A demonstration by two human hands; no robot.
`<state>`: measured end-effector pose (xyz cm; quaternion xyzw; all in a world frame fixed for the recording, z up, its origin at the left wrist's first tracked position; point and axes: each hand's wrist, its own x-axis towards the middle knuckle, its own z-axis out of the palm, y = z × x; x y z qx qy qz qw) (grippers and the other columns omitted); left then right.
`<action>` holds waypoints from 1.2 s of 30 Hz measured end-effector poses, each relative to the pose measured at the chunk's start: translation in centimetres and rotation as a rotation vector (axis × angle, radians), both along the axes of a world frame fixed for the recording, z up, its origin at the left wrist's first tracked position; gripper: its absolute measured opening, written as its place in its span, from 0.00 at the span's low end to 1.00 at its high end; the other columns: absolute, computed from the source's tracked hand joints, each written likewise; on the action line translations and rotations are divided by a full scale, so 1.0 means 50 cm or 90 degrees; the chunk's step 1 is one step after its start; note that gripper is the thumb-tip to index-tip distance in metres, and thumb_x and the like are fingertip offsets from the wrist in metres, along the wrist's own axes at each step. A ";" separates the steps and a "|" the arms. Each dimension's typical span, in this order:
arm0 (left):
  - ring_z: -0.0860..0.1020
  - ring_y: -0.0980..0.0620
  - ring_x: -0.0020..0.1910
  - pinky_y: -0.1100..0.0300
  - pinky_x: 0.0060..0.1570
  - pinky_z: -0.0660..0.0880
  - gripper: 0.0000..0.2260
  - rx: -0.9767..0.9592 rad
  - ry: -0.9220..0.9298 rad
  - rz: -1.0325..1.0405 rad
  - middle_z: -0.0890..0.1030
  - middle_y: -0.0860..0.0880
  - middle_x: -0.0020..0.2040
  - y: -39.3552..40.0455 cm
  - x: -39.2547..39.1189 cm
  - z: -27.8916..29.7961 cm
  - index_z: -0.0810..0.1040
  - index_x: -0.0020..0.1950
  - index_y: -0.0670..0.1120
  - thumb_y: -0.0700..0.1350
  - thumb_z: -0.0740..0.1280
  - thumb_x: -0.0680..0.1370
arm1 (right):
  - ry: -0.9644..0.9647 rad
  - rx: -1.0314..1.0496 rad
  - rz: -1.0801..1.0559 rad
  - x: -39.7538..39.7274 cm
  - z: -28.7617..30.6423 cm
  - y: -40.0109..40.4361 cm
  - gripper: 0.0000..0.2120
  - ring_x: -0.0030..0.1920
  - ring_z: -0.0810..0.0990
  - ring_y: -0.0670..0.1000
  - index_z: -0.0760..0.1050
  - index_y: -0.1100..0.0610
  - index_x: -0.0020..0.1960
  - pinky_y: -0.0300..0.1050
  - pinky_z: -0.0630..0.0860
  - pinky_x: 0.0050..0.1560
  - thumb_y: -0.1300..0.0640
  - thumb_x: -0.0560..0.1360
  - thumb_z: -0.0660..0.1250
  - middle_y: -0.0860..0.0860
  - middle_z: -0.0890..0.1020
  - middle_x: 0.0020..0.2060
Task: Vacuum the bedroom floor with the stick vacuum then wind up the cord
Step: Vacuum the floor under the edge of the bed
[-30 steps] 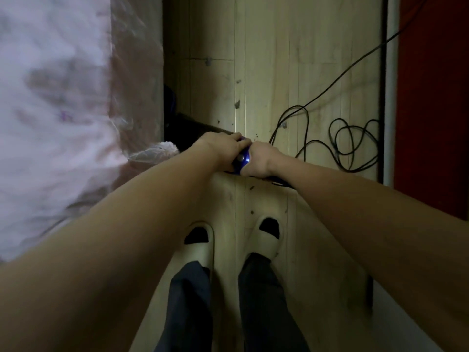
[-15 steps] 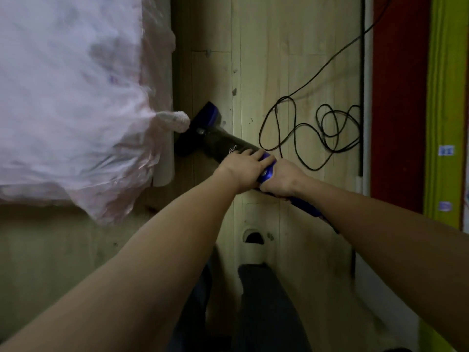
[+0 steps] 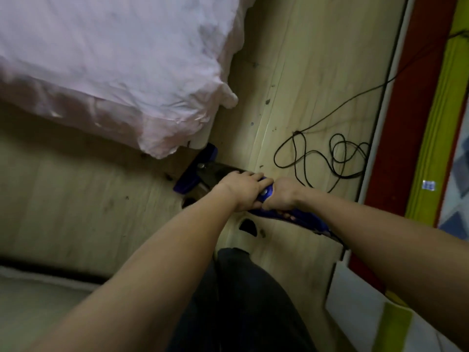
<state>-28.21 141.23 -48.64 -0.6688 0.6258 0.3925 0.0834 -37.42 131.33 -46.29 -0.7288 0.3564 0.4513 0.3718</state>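
Note:
A blue and black stick vacuum [image 3: 289, 215] lies low over the wooden floor [image 3: 299, 80]. Its blue floor head [image 3: 195, 171] sits by the corner of the bed, just below the hanging sheet. My left hand [image 3: 241, 190] grips the vacuum's body from above. My right hand [image 3: 283, 196] grips the handle right beside it, so the two hands touch. The black cord [image 3: 319, 158] lies in loose loops on the floor to the right of my hands and runs up toward the top right.
A bed with a pale pink sheet [image 3: 114, 62] fills the upper left. A red and yellow-green panel [image 3: 416, 123] and a white skirting line the right side. My dark trouser legs [image 3: 241, 295] and a slippered foot [image 3: 247, 227] are below the hands.
The view has swung left and the bed now sits further up and left. The vacuum head has come out from under the bed edge to its corner. Both hands keep their grip.

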 end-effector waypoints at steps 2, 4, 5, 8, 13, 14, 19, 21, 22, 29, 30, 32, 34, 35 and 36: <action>0.61 0.45 0.74 0.47 0.70 0.62 0.31 -0.009 -0.007 0.033 0.58 0.47 0.77 0.036 -0.004 0.016 0.51 0.78 0.52 0.59 0.59 0.79 | -0.013 -0.011 0.046 0.014 0.024 0.028 0.13 0.32 0.72 0.45 0.67 0.51 0.36 0.37 0.66 0.29 0.55 0.68 0.73 0.49 0.74 0.33; 0.61 0.45 0.73 0.47 0.70 0.62 0.31 -0.022 -0.018 0.078 0.59 0.47 0.76 0.078 -0.003 0.020 0.52 0.77 0.52 0.58 0.60 0.78 | -0.014 -0.015 0.083 0.033 0.032 0.062 0.11 0.34 0.72 0.46 0.70 0.55 0.40 0.38 0.67 0.31 0.54 0.69 0.72 0.49 0.75 0.34; 0.61 0.45 0.73 0.46 0.70 0.62 0.30 -0.030 -0.030 0.102 0.59 0.47 0.76 0.099 0.003 0.015 0.53 0.77 0.52 0.57 0.60 0.78 | -0.020 -0.021 0.106 0.046 0.032 0.082 0.11 0.36 0.73 0.48 0.72 0.56 0.44 0.38 0.68 0.35 0.53 0.70 0.72 0.50 0.76 0.37; 0.59 0.43 0.74 0.43 0.70 0.60 0.30 -0.028 -0.056 0.167 0.57 0.48 0.77 0.163 0.032 -0.008 0.53 0.77 0.53 0.55 0.60 0.79 | -0.040 -0.048 0.140 0.092 0.008 0.146 0.18 0.44 0.75 0.51 0.73 0.60 0.56 0.43 0.72 0.43 0.51 0.72 0.71 0.53 0.76 0.42; 0.57 0.42 0.75 0.41 0.70 0.59 0.29 -0.026 -0.103 0.259 0.54 0.47 0.78 0.259 0.097 -0.067 0.51 0.78 0.52 0.49 0.61 0.80 | -0.073 -0.052 0.158 0.177 -0.064 0.246 0.17 0.43 0.80 0.54 0.73 0.61 0.59 0.41 0.74 0.38 0.51 0.75 0.66 0.56 0.81 0.44; 0.57 0.42 0.75 0.40 0.70 0.59 0.29 -0.023 -0.109 0.272 0.53 0.46 0.78 0.278 0.116 -0.084 0.51 0.78 0.52 0.48 0.61 0.80 | -0.075 -0.057 0.135 0.194 -0.080 0.265 0.17 0.36 0.79 0.51 0.74 0.61 0.57 0.39 0.71 0.32 0.50 0.75 0.67 0.54 0.80 0.39; 0.54 0.41 0.76 0.38 0.70 0.57 0.28 -0.012 -0.155 0.289 0.52 0.47 0.78 0.337 0.192 -0.156 0.50 0.78 0.52 0.46 0.59 0.81 | -0.099 -0.033 -0.010 0.263 -0.163 0.330 0.13 0.32 0.78 0.52 0.76 0.64 0.48 0.39 0.71 0.28 0.54 0.72 0.71 0.59 0.81 0.36; 0.54 0.41 0.76 0.38 0.70 0.57 0.26 -0.016 -0.171 0.293 0.52 0.47 0.78 0.352 0.215 -0.181 0.51 0.78 0.52 0.46 0.57 0.82 | -0.126 -0.025 -0.034 0.286 -0.189 0.347 0.10 0.36 0.78 0.54 0.76 0.62 0.44 0.42 0.73 0.33 0.55 0.72 0.70 0.60 0.81 0.38; 0.54 0.41 0.76 0.38 0.70 0.57 0.24 -0.019 -0.179 0.296 0.52 0.47 0.78 0.358 0.228 -0.194 0.52 0.77 0.52 0.46 0.55 0.82 | -0.138 -0.028 -0.043 0.298 -0.206 0.354 0.08 0.38 0.78 0.54 0.74 0.59 0.41 0.42 0.72 0.34 0.55 0.72 0.70 0.58 0.80 0.38; 0.55 0.43 0.75 0.42 0.69 0.60 0.24 0.008 -0.179 0.336 0.52 0.49 0.78 0.353 0.299 -0.289 0.53 0.77 0.54 0.48 0.55 0.82 | -0.169 -0.012 -0.025 0.367 -0.287 0.359 0.11 0.47 0.74 0.54 0.70 0.52 0.35 0.51 0.73 0.55 0.55 0.75 0.67 0.55 0.76 0.38; 0.55 0.43 0.75 0.43 0.69 0.60 0.24 0.019 -0.173 0.338 0.52 0.49 0.78 0.352 0.302 -0.302 0.53 0.77 0.55 0.48 0.55 0.82 | -0.161 -0.008 -0.017 0.368 -0.301 0.356 0.09 0.48 0.74 0.54 0.72 0.53 0.38 0.50 0.73 0.56 0.54 0.75 0.67 0.54 0.76 0.40; 0.53 0.43 0.76 0.42 0.70 0.57 0.24 0.032 -0.148 0.311 0.50 0.50 0.78 0.345 0.298 -0.318 0.51 0.78 0.56 0.48 0.53 0.83 | -0.146 -0.011 -0.063 0.349 -0.320 0.345 0.07 0.45 0.78 0.56 0.74 0.56 0.38 0.47 0.77 0.49 0.56 0.73 0.70 0.54 0.78 0.38; 0.51 0.42 0.76 0.40 0.71 0.54 0.24 0.032 -0.145 0.247 0.49 0.50 0.79 0.335 0.285 -0.327 0.50 0.78 0.56 0.49 0.53 0.83 | -0.136 -0.017 -0.126 0.315 -0.329 0.336 0.10 0.33 0.78 0.53 0.73 0.57 0.34 0.36 0.74 0.30 0.58 0.71 0.71 0.53 0.77 0.29; 0.51 0.42 0.76 0.40 0.72 0.53 0.25 0.028 -0.147 0.212 0.50 0.49 0.79 0.326 0.279 -0.333 0.50 0.78 0.56 0.51 0.54 0.82 | -0.125 -0.022 -0.141 0.297 -0.336 0.330 0.10 0.28 0.76 0.51 0.73 0.58 0.33 0.34 0.70 0.23 0.59 0.71 0.70 0.53 0.76 0.27; 0.51 0.42 0.76 0.40 0.72 0.53 0.26 0.021 -0.148 0.183 0.50 0.49 0.79 0.319 0.274 -0.341 0.50 0.78 0.55 0.52 0.55 0.82 | -0.113 -0.025 -0.151 0.279 -0.343 0.324 0.10 0.24 0.74 0.48 0.73 0.59 0.33 0.32 0.67 0.19 0.60 0.71 0.70 0.53 0.76 0.26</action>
